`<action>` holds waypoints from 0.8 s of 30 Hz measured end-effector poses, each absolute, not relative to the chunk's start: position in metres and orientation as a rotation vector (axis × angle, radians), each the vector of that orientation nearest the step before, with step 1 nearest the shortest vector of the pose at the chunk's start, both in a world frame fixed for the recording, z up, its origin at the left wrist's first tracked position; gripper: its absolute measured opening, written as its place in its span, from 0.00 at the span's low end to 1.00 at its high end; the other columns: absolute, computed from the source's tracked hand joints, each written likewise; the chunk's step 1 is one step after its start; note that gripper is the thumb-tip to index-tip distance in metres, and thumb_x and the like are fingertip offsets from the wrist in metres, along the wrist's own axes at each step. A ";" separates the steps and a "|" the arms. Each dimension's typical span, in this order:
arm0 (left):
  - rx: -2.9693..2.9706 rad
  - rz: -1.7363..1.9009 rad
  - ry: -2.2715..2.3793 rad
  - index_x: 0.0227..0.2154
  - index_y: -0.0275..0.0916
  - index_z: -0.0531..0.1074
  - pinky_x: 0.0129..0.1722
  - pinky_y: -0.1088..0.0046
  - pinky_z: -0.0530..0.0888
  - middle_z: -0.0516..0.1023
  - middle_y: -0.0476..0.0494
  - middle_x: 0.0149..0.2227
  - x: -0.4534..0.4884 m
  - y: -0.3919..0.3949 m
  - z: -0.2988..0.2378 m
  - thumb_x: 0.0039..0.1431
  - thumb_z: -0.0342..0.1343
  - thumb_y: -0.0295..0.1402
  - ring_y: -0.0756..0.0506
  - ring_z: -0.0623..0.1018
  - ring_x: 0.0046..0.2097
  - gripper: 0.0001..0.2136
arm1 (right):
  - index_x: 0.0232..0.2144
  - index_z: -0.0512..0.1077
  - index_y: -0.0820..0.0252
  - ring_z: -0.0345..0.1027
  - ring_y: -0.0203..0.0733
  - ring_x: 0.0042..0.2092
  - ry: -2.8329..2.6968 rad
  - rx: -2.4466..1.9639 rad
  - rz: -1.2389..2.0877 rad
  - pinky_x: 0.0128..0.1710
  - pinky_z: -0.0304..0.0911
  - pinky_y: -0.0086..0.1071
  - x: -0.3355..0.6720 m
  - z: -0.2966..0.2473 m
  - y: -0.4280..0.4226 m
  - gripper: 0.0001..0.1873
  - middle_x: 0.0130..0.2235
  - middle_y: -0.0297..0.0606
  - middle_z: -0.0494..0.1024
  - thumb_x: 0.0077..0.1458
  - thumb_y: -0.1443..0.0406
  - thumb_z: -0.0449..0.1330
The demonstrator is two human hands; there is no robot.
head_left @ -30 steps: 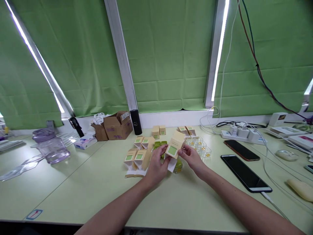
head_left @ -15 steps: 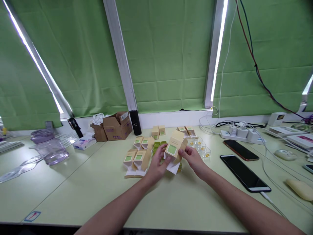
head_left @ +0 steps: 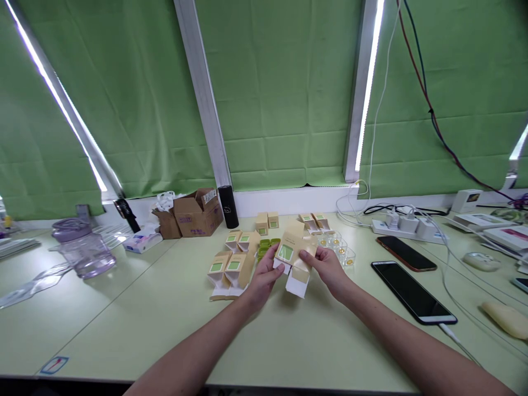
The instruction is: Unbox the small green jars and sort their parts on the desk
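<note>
Between my two hands is a small beige cardboard box [head_left: 291, 242] with a green square on its face and a white inner flap hanging down. My left hand [head_left: 264, 278] grips its left edge, thumb in front. On the right side, my right hand [head_left: 325, 267] pinches the card between thumb and fingers. Left of my hands stand several similar open boxes [head_left: 235, 264] with white flaps. Small green containers [head_left: 265, 247] sit partly hidden behind my left hand. Clear cups with yellow centres [head_left: 340, 247] are grouped just beyond my right hand.
Two closed boxes [head_left: 267, 221] and two more open ones [head_left: 314, 221] stand farther back. A black phone [head_left: 412, 291] lies right, before a power strip [head_left: 408, 228] with cables. At left are a purple bottle [head_left: 84, 250], a brown carton [head_left: 198, 212] and a black cylinder [head_left: 228, 206].
The held box has been turned and flattened somewhat, its side panel and white flap swinging out to the right and down. My hands have barely shifted.
</note>
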State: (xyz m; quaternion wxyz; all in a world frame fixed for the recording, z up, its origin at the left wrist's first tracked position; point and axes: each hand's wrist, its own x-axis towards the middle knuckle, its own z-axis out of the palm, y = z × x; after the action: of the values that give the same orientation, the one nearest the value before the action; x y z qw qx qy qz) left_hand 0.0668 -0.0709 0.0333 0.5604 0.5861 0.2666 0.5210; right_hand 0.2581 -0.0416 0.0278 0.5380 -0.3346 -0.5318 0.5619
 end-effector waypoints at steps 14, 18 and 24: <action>1.394 1.265 0.779 0.49 0.40 0.69 0.50 0.62 0.75 0.81 0.38 0.49 0.068 -0.065 0.033 0.56 0.67 0.49 0.39 0.81 0.50 0.25 | 0.37 0.82 0.57 0.80 0.59 0.42 -1.293 -0.827 1.229 0.43 0.76 0.50 0.255 0.031 -0.044 0.35 0.38 0.46 0.86 0.37 0.37 0.72; 1.415 1.307 0.872 0.38 0.39 0.70 0.43 0.67 0.76 0.82 0.42 0.39 0.067 -0.064 0.034 0.55 0.67 0.50 0.42 0.81 0.42 0.21 | 0.37 0.82 0.56 0.79 0.59 0.42 -1.315 -0.818 1.206 0.42 0.75 0.50 0.255 0.029 -0.043 0.36 0.36 0.45 0.85 0.37 0.35 0.71; 1.389 1.447 0.871 0.34 0.39 0.68 0.38 0.71 0.75 0.79 0.47 0.33 0.064 -0.063 0.035 0.56 0.67 0.49 0.48 0.78 0.36 0.20 | 0.29 0.79 0.55 0.76 0.53 0.39 -1.388 -0.758 1.128 0.42 0.72 0.44 0.260 0.028 -0.041 0.31 0.32 0.42 0.82 0.47 0.35 0.65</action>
State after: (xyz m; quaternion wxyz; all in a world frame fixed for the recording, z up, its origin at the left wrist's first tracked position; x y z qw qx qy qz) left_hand 0.0640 -0.0627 0.0349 0.4594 0.5643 0.3536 0.5879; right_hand 0.2597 -0.0412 0.0279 0.5642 -0.3221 -0.5900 0.4794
